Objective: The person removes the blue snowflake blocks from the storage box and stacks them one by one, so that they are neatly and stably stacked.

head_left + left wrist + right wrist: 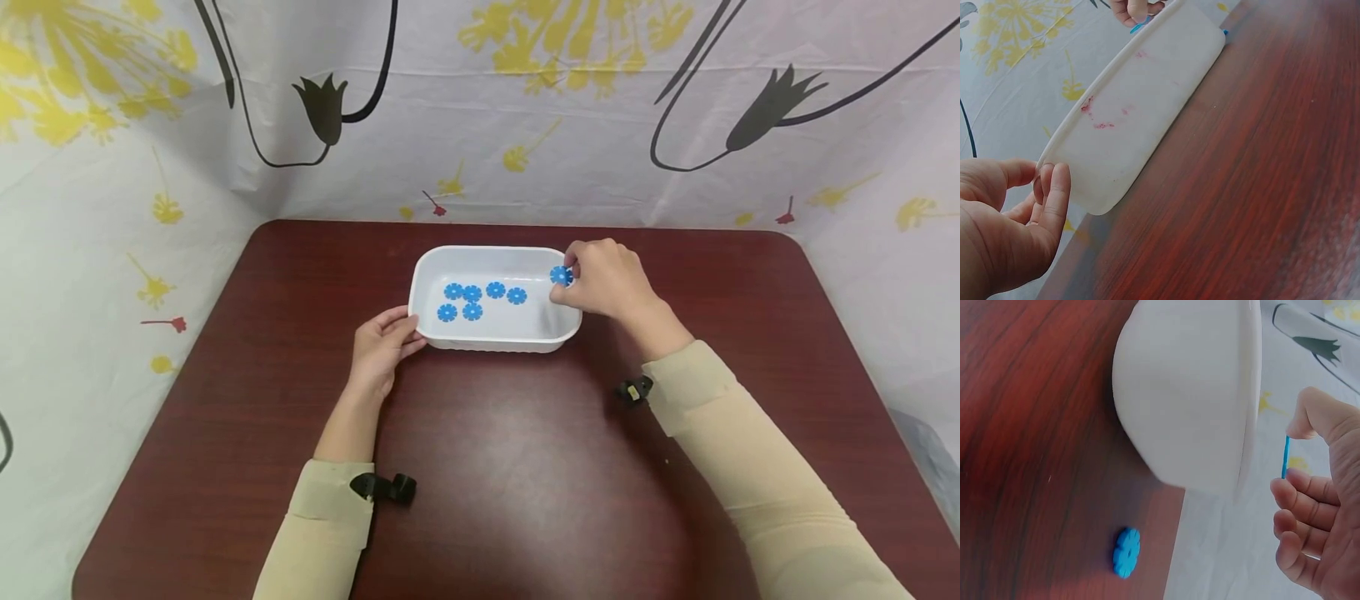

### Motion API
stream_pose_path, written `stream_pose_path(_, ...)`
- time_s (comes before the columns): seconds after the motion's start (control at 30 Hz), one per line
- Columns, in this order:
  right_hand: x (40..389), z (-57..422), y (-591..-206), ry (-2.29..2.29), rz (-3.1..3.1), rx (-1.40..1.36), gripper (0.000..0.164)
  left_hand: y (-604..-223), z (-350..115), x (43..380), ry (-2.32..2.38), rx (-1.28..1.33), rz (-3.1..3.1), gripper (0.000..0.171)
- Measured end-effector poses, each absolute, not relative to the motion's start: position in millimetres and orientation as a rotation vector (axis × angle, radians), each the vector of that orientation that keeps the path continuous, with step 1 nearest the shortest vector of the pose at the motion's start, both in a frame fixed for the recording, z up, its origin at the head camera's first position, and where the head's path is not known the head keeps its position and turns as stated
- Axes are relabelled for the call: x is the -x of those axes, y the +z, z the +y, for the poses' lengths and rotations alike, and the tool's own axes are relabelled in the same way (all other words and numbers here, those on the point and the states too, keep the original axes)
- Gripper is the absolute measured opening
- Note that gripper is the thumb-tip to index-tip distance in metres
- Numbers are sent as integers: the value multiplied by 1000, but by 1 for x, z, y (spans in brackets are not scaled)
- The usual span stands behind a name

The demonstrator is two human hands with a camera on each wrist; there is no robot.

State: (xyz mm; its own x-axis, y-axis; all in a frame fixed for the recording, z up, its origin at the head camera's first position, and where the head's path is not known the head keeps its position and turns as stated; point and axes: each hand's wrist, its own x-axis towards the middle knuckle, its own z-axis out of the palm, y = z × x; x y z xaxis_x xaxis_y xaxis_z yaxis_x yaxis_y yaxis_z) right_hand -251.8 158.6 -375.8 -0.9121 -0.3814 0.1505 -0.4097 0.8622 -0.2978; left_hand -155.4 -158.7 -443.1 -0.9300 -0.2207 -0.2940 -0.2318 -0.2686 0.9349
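Note:
A white rectangular tray (495, 345) stands on the table, with several blue notched plastic discs (517, 296) lying flat on its floor. My left hand (381, 350) grips the tray's rim at the near left corner, thumb over the edge and fingers beneath. Above the tray's right end, my right hand (611, 279) pinches one blue notched disc (1285, 456) between thumb and fingertip. That disc is seen edge-on in the right wrist view, higher than the rim. Another blue disc (1127, 552) rests on the table beyond the tray's right end; the head view hides it behind the right hand.
The dark red-brown table (510, 467) has rounded far corners. A white cloth with yellow and dark flower prints (480, 183) hangs behind and at the sides. Black wrist devices (384, 487) sit on both sleeves. Reddish marks (1104, 125) show on the tray's outer wall.

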Motion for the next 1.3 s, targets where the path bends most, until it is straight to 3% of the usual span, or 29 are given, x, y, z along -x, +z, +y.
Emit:
stream_pose_path(0.8,258,217,-407,696,-2975,-394,35,-443,-160,155,2425,581,1887,36)
stream_pose_path(1.3,263,226,-429,477,-3078,-444,43,-443,-160,156,2385,604,1919,37)
